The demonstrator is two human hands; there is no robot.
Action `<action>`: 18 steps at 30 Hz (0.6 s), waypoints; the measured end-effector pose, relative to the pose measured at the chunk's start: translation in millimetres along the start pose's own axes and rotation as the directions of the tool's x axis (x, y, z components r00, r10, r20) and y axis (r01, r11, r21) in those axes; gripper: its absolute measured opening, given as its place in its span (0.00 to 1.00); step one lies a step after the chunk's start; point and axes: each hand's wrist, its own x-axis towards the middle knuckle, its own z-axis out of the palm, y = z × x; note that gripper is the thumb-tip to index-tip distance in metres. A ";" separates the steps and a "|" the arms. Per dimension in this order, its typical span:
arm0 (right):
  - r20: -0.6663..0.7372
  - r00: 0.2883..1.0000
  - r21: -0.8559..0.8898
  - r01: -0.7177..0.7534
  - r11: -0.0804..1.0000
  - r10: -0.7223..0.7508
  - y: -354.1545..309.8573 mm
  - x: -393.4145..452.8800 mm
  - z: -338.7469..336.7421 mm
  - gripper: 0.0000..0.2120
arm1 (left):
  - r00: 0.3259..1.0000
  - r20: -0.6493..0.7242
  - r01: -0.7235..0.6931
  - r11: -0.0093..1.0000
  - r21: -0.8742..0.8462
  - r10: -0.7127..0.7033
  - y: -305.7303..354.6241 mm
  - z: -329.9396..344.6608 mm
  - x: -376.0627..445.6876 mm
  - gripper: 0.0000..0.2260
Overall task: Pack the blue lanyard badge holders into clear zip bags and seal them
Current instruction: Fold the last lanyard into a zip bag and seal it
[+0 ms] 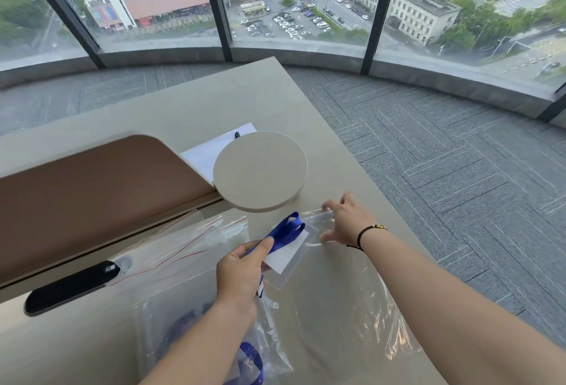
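My left hand (242, 274) grips a badge holder (286, 257), a clear sleeve with a white card, together with its folded blue lanyard (286, 230). The holder's far end points into the mouth of a clear zip bag (318, 225) lying on the beige table (352, 170). My right hand (347, 221) pinches that bag's open edge with thumb and fingers. More clear zip bags with red seal lines (190, 240) lie spread to the left. Near the bottom edge, another blue lanyard (252, 360) lies inside clear plastic (171, 323).
A round beige disc (260, 170) stands just beyond the bags, over a white paper sheet (208, 152) with a dark pen. A brown raised panel (92, 195) and a black slot (70, 286) are at the left. The table's right edge drops to grey carpet (459, 185).
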 end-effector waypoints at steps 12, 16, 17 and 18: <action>-0.114 0.984 0.015 0.143 0.990 -0.140 10.1 -26.9 -2.4 0.08 | 1.000 0.031 -0.005 0.999 0.049 0.003 2.5 2.6 -4.0 0.05; -0.181 0.956 -0.026 0.228 0.973 -0.229 5.7 -61.7 -11.4 0.01 | 0.997 0.066 -0.031 0.996 0.080 0.026 12.8 3.3 -13.3 0.09; -0.206 0.945 -0.050 0.250 0.967 -0.255 3.9 -72.0 -12.4 0.02 | 0.997 0.076 -0.039 0.996 0.084 0.032 16.3 3.7 -17.4 0.10; -0.232 0.931 -0.070 0.272 0.960 -0.280 2.2 -82.2 -12.9 0.03 | 0.996 0.083 -0.045 0.995 0.084 0.038 19.3 4.2 -21.1 0.10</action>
